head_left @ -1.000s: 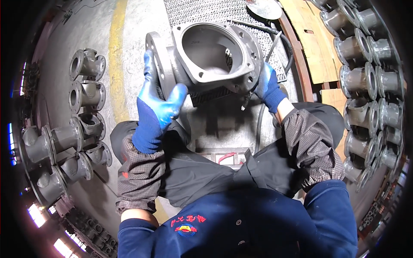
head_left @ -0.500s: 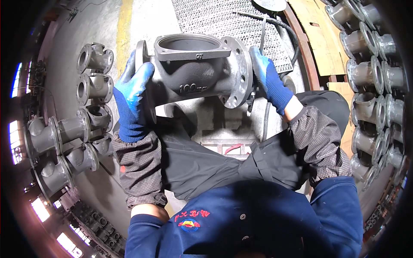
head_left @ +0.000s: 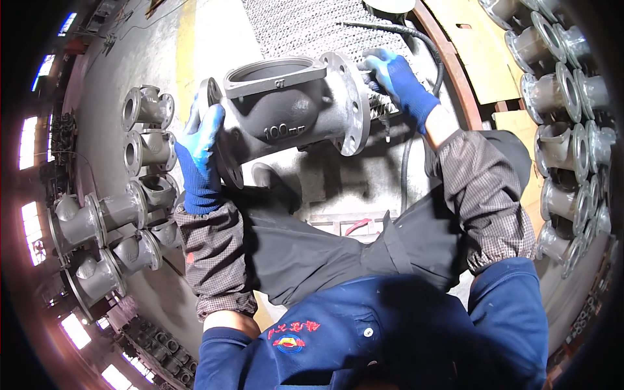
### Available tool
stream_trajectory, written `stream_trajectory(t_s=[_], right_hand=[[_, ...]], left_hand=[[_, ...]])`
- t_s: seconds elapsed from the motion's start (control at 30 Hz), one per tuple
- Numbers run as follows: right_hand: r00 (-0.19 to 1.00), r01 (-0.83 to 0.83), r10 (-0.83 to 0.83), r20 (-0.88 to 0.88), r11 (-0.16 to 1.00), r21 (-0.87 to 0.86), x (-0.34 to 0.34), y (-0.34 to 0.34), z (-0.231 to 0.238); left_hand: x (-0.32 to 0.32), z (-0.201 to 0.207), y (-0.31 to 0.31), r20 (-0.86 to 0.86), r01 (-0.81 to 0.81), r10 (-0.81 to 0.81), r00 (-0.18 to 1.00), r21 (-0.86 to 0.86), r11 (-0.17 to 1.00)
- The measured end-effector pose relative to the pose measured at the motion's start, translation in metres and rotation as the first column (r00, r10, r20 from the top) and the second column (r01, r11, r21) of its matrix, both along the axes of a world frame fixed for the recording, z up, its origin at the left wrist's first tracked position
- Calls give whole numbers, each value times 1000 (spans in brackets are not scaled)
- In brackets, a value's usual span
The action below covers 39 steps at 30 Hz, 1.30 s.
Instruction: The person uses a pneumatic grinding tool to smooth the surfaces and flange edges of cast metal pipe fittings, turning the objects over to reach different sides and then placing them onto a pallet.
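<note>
Now turned inward, the right hand (head_left: pixel 404 83) bends its fingers, their hold unclear, beside one gray two-flanged valve body (head_left: pixel 279 110) before the person's knees (head_left: pixel 510 153), the left hand's (head_left: pixel 201 143) fingers grasping the left flange (head_left: pixel 227 156).

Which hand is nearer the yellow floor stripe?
Left: the left hand, at the grey casting's left end, lies just short of the yellow stripe; the right hand is far right of it, beside the casting's right end.

Over there the lone fisheye rides on the head, facing steeply down past the blue jacket (head_left: pixel 338 315), close above the left hand (head_left: pixel 201 149) and right hand (head_left: pixel 398 79), with the floor (head_left: pixel 136 68) spreading wide beyond them.
</note>
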State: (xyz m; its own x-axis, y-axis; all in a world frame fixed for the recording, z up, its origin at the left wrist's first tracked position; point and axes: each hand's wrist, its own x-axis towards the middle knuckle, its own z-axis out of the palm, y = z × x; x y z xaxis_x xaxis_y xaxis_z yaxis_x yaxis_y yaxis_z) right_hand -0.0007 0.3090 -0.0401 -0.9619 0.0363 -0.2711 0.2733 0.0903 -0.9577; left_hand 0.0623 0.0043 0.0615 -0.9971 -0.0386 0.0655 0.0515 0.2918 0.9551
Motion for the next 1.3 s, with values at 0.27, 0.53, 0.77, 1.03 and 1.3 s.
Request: stream_trajectory(t_s=[0.27, 0.53, 0.77, 1.03, 1.3], right_hand=[[986, -152, 155, -63, 987, 48, 37, 34, 41], [842, -286, 495, -214, 747, 600, 9, 45, 31], [773, -256, 634, -14, 333, 907, 44, 40, 32], [789, -92, 603, -119, 307, 947, 36, 39, 20], [789, -134, 610, -77, 292, 947, 29, 31, 25]], left_hand=[[-2, 2, 12, 18, -22, 20, 1000, 131, 991], [-14, -8, -9, -196, 119, -186, 963, -313, 942], [-11, 2, 7, -59, 64, -66, 996, -48, 997], [-15, 2, 14, -103, 65, -80, 991, -140, 988], [-15, -2, 4, -182, 121, -179, 967, -291, 949]])
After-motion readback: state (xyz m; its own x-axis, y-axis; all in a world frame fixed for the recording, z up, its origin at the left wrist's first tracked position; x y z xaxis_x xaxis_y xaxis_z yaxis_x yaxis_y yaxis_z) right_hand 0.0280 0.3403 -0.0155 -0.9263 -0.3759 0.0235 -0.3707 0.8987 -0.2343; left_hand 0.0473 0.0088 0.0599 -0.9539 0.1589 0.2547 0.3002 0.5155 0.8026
